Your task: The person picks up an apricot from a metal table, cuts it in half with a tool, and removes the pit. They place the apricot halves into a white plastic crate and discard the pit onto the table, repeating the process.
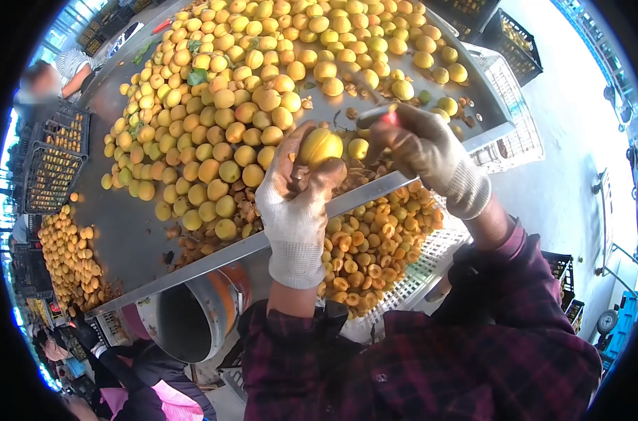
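Note:
Both my hands wear stained white gloves. My left hand (pixel 298 200) holds a yellow apricot (pixel 321 147) between thumb and fingers, with a groove visible down its side. To its right, my right hand (pixel 431 151) is closed on a small knife with a red handle (pixel 390 118); the blade is blurred. The two hands are apart, above the near edge of a metal table (pixel 375 188). A large heap of whole apricots (pixel 224 98) covers much of the tabletop. Below the edge, halved apricots (pixel 364 252) fill a white plastic basket (pixel 421 277).
Black crates of fruit (pixel 52 172) stand at the left, with another crate (pixel 515 42) at the upper right. A white crate (pixel 508 105) adjoins the table's right end. A bucket (pixel 185 319) sits below the edge. Other people (pixel 73 70) are at the left and lower left.

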Available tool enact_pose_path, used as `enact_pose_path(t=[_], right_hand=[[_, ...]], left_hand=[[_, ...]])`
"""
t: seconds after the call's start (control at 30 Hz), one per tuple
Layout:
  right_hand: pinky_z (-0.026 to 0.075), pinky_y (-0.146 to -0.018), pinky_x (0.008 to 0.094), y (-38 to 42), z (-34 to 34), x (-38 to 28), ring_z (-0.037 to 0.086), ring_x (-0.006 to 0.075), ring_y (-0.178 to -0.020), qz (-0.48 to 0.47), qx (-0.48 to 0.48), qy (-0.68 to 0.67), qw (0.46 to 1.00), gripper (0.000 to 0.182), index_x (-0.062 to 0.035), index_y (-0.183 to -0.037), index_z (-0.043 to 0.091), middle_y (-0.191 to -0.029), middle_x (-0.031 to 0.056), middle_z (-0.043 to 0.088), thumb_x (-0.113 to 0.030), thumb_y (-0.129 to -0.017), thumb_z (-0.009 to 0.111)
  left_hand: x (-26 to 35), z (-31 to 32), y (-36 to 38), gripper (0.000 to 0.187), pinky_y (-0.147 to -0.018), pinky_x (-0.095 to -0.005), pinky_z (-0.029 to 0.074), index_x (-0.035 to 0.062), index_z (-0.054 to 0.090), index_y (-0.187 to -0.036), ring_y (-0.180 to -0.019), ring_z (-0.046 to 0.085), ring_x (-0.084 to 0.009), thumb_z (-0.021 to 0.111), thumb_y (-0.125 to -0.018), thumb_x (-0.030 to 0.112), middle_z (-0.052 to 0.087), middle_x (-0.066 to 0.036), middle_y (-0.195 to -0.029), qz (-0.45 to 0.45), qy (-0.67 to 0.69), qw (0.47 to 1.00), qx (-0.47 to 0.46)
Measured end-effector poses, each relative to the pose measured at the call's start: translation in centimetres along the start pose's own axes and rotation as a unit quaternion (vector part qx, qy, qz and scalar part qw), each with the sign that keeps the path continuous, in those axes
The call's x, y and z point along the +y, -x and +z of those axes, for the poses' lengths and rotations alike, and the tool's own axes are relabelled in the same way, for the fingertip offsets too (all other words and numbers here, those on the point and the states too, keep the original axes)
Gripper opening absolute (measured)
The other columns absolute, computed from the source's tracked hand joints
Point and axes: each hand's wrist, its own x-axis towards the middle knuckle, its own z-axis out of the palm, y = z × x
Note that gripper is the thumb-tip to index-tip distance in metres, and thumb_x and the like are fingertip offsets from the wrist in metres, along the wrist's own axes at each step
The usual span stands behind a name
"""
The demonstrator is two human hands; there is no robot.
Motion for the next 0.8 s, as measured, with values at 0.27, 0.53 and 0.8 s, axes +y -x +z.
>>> enact_pose_path(t=[0.27,0.53,0.8], right_hand=[[0.043,-0.057,0.0271,1.5,1.1,0.7,0.050,0.0051,-0.067,0.024,-0.004,-0.019,1.000,0.035,0.0002,-0.106,0.064,-0.070,-0.0030,0.052,-0.034,-0.103,0.055],[0.051,-0.065,0.0399,1.6,0.9,0.8,0.067,0.0368,-0.074,-0.083,-0.005,0.094,0.992,0.039,0.0027,-0.112,0.063,-0.079,0.0236,0.065,-0.034,-0.102,0.056],[0.051,-0.065,0.0400,1.8,1.3,-0.2,0.068,0.0354,-0.074,-0.066,-0.007,0.117,0.991,0.038,0.0008,-0.113,0.063,-0.077,0.0211,0.065,-0.035,-0.102,0.055]], left_hand=[[0.8,0.4,0.3,0.052,-0.089,-0.0299,0.056,-0.0083,0.053,-0.133,-0.103,0.064,-0.0182,0.065,-0.082,-0.010,0.063,-0.015,-0.120,-0.048,-0.027,0.998,-0.009],[0.5,0.5,0.8,0.051,-0.081,-0.0331,0.052,-0.0044,0.050,-0.135,-0.099,0.063,-0.0239,0.063,-0.088,0.010,0.063,-0.014,-0.119,-0.087,0.150,0.982,-0.081],[0.2,-0.3,1.3,0.053,-0.089,-0.0383,0.056,-0.0050,0.045,-0.140,-0.115,0.061,-0.0257,0.057,-0.090,0.010,0.057,-0.015,-0.133,-0.091,0.065,0.992,-0.061]])
